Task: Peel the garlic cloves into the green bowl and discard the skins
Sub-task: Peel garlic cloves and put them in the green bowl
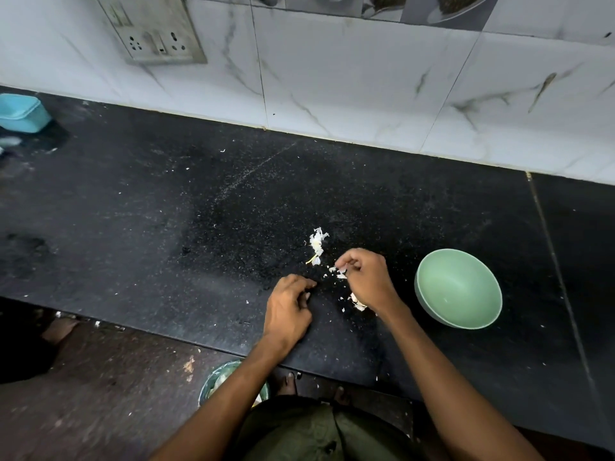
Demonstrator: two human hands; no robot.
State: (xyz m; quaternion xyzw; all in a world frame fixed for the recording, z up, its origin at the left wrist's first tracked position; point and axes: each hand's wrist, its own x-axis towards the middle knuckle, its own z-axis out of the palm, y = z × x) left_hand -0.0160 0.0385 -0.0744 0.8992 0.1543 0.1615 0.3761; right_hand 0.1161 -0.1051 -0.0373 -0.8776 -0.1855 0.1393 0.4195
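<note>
Right hand (364, 277) over the counter (166, 211), fingers (342, 259) pinching a small white scrap, probably a clove with skin still on; hard to tell at this size. Left hand (289, 309) just beside, fingers curled, seemingly holding nothing. Skins (317, 244) heaped beyond the hands, more flakes (358, 302) under the right wrist. Bowl (457, 287) near on the right, looking empty. Best now: steady the clove with the left, strip from the tip, drop only bare garlic rightward, sweep skins together afterwards.
</note>
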